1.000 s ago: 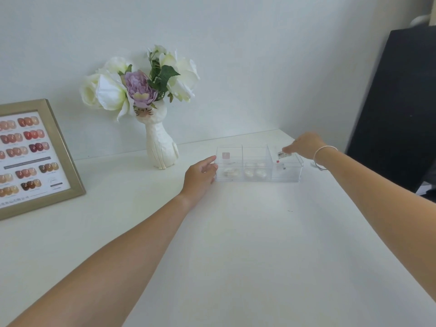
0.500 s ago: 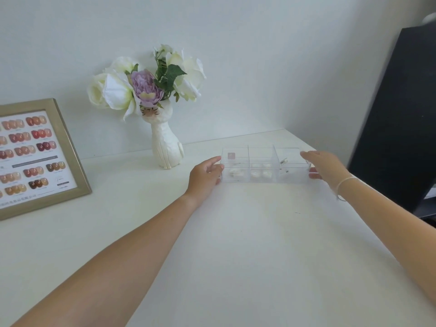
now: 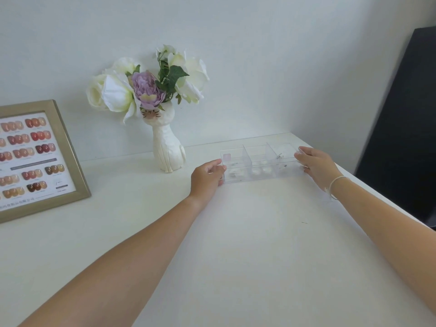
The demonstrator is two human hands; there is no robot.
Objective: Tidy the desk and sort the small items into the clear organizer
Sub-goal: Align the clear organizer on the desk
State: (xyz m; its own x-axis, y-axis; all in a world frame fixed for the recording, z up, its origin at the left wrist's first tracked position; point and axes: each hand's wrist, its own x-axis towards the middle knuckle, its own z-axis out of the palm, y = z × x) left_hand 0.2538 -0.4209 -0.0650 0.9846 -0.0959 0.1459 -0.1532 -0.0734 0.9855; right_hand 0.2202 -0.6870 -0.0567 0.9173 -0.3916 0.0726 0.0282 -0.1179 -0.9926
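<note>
Clear plastic, the organizer sits on the white counter toward its far right, close to the wall, with its long side running left to right. It is split into three compartments. The left one holds a small pink square and some pale items, the middle one holds rounded white pieces, and the right one holds a few tiny dark or metallic bits too small to make out.

The left hand is at the organizer's left end, its fingers curled against the end wall, thumb toward the top edge. The right hand is at the right end, fingers spread and pressed to that wall. Both hands clasp the box between them, half closed around its ends. Whether the box is lifted off the surface or resting on it cannot be told. A thin white bracelet circles the right wrist.

Left of the organizer, a white cat-shaped vase stands upright with white and lilac flowers. Farther left, a gold-framed chart of nail colour samples leans back. A dark panel stands at the far right, beyond the counter's edge
</note>
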